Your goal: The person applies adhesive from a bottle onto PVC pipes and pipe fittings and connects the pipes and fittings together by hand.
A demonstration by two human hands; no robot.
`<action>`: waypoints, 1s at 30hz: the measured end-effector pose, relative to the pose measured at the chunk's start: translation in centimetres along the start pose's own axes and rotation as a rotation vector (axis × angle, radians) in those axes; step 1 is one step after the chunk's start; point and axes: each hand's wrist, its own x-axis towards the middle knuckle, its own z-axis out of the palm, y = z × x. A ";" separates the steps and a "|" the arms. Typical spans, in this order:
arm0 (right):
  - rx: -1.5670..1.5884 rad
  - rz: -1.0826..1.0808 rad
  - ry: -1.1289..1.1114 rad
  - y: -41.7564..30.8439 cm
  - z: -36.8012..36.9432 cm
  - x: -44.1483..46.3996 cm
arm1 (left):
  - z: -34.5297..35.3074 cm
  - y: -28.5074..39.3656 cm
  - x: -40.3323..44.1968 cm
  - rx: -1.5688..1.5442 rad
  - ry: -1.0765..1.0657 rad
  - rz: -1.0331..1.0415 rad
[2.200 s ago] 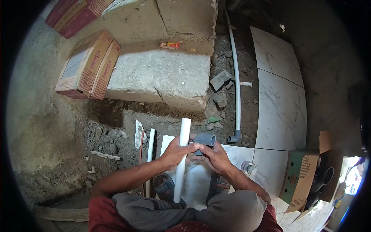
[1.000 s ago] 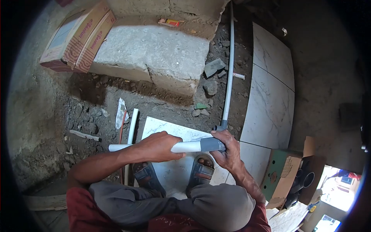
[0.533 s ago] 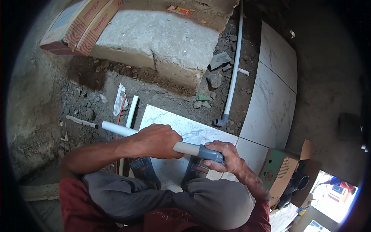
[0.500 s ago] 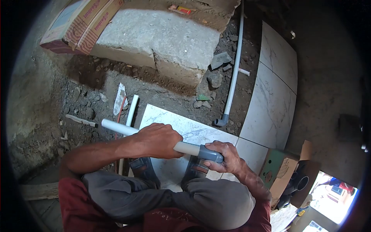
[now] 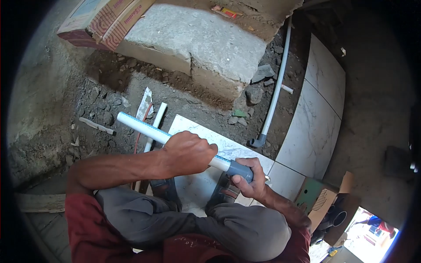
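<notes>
Head view: the white pipe (image 5: 142,127), its end in a gray fitting (image 5: 239,170), slants above a tile (image 5: 196,126); the left grip (image 5: 188,152) clamps around the pipe, the right grip (image 5: 252,180) around the fitting. Off right, an open cardboard box (image 5: 322,205) holds dark pipes (image 5: 327,223).

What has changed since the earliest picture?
The white pipe, first upright in view and separate from the grey fitting, now slants left, its end inside. The left hand still holds the pipe, the right hand the fitting. The long ground pipe stayed put.
</notes>
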 end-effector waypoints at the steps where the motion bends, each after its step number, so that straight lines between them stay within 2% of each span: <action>1: 0.034 0.004 0.015 0.1 0.3 0.2 | 0.1 -0.1 0.0 0.025 0.024 0.005; 3: 0.073 0.004 0.023 -0.4 1.0 0.8 | 0.1 -0.2 -0.1 0.040 0.035 -0.004; 5: 0.265 0.181 0.094 -2.1 1.7 1.6 | 0.3 -0.4 0.0 0.057 0.048 -0.016; 6: 0.268 0.182 0.088 -2.2 2.0 1.9 | 0.6 -0.6 0.0 0.062 0.058 -0.029; 8: 0.666 0.510 0.136 -2.4 2.6 2.3 | 1.3 -0.9 0.0 0.063 0.064 -0.050; 9: 0.668 0.510 0.129 -2.2 2.7 2.7 | 1.5 -1.4 0.1 0.082 0.130 -0.021; 10: 0.772 0.631 0.168 -2.0 3.2 2.8 | 1.9 -1.5 -0.2 0.093 0.188 0.009; 11: 0.869 0.744 0.203 -2.0 3.3 3.0 | 2.2 -1.8 -0.3 0.071 0.126 -0.009; 14: 0.689 0.746 0.066 -1.8 2.6 2.7 | 3.8 -1.7 -0.9 -0.001 0.035 -0.046; 15: 0.689 0.753 0.080 -1.4 2.2 2.2 | 3.6 -1.5 -0.9 -0.036 -0.009 -0.065; 16: 0.494 0.564 0.016 -0.7 1.8 1.6 | 3.9 -1.7 -1.0 -0.043 -0.014 -0.048; 17: 0.292 0.367 -0.048 -0.3 0.9 1.5 | 4.2 -2.5 -1.1 -0.203 -0.038 0.071; 18: 0.283 0.368 -0.039 -0.4 -0.3 1.5 | 4.3 -3.2 -1.2 -0.363 -0.062 0.185; 19: 0.016 0.132 -0.169 -0.7 -1.7 1.4 | 3.0 -3.8 -1.3 -0.667 -0.399 0.126; 20: -0.243 -0.105 -0.301 -1.2 -2.8 1.3 | 2.2 -3.8 -1.3 -0.679 -0.399 0.126; 22: -0.290 -0.128 -0.386 -1.5 -3.7 1.0 | 1.2 -3.5 -1.3 -0.900 -1.043 -0.062; 24: -0.356 -0.389 -0.355 -0.9 -3.8 -0.1 | 1.4 -1.4 -1.6 -0.847 -1.037 -0.101; 25: -0.386 -0.454 -0.291 -1.4 -3.7 0.1 | 1.1 -0.4 -2.0 -0.767 -0.890 -0.165; 26: -0.381 -0.443 -0.298 -1.6 -3.5 0.1 | 1.3 0.5 -2.5 -0.688 -0.744 -0.230; 27: -0.347 -0.465 -0.321 -1.7 -3.2 0.2 | 1.8 0.9 -2.9 -0.629 -0.662 -0.193; 28: -0.310 -0.488 -0.344 -1.8 -2.8 0.1 | 2.1 1.0 -3.2 -0.639 -0.669 -0.196; 30: -0.306 -0.506 -0.337 -2.0 -2.1 -0.1 | 2.2 0.8 -3.4 -0.445 -0.626 -0.178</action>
